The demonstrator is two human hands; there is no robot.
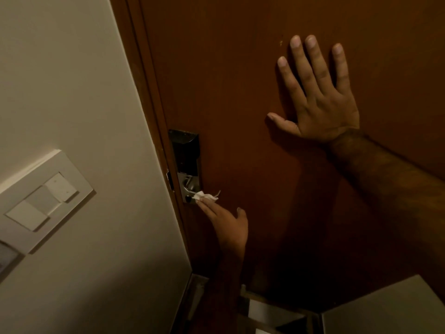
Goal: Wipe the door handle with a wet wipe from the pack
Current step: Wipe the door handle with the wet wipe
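Dim warm light, soft shadows (wide-angle skew)

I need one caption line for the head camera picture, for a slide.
Left hand presses a wet wipe against the door lock plate; right hand rests flat on the door.

Crumpled white wipe (pixel 205 196) against silver handle (pixel 190 185)

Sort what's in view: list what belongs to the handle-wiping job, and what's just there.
Job: wet wipe, held in the left hand; door handle on its lock plate; right hand flat on the door.
Just there: wall switch panel; white furniture top.
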